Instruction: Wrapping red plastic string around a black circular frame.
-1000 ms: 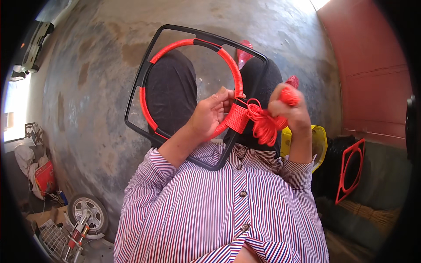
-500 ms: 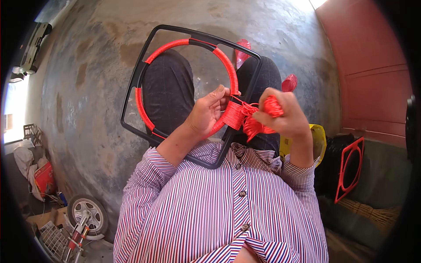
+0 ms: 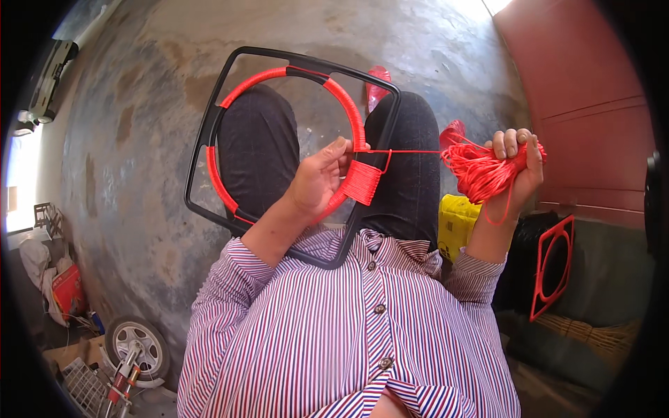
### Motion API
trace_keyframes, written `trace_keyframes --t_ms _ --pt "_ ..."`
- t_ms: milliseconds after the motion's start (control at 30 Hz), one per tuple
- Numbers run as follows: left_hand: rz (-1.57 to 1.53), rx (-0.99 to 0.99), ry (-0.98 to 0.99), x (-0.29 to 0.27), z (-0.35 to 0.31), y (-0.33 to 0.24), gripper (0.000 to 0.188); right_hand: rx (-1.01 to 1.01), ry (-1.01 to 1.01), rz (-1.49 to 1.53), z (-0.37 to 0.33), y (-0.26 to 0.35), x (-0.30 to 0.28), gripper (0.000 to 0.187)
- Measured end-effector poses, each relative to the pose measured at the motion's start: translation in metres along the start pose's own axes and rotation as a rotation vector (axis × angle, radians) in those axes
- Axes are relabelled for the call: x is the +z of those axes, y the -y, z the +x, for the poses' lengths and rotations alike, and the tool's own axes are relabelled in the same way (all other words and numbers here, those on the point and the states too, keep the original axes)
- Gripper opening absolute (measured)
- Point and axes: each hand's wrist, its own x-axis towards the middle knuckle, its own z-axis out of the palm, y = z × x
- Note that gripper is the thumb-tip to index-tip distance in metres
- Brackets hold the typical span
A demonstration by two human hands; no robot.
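Observation:
A black square frame with a round inner ring lies across my lap. Much of the ring is wrapped in red cord, with bare black stretches between the wrapped parts. My left hand is closed on the ring's right side, thumb at the end of a wrapped stretch. A wide red winding covers the joint just beside it. Out to the right, my right hand grips a loose bundle of red cord. One strand runs taut from the bundle to the ring, and a small loop stands by the winding.
A yellow container stands by my right leg. Behind it, a red square frame leans against dark material. A wheel and a wire basket lie at lower left. A red panel rises at right.
My right hand has moved right, away from the ring, with the cord bundle, and the strand is now stretched straight. The frame has shifted slightly left; my left hand keeps its hold.

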Motion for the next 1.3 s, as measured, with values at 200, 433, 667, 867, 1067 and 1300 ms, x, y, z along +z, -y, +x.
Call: trace_keyframes --t_ms 200,433,667,867,1067,1300 --pt "-0.014 -0.003 0.033 -0.005 0.002 0.001 0.044 0.144 -0.095 -0.395 -0.02 -0.033 0.003 0.01" --pt "-0.049 0.036 0.077 -0.008 0.002 0.003 0.057 0.656 0.183 -0.701 -0.056 -0.086 0.017 0.041" --pt "-0.12 0.046 0.089 0.002 0.001 0.009 0.068 0.724 0.339 -0.712 -0.047 -0.07 -0.005 0.016" --pt "-0.096 0.044 0.065 -0.001 0.005 0.01 0.067 0.599 0.169 -0.469 -0.044 -0.074 -0.003 0.012" --pt "-0.102 0.032 0.052 0.005 0.004 0.008 0.066 0.562 0.133 -0.439 -0.047 -0.083 -0.004 0.032" --pt "-0.098 0.038 0.05 0.004 0.006 0.009 0.065 0.653 0.227 -0.555 -0.05 -0.093 0.004 0.041"
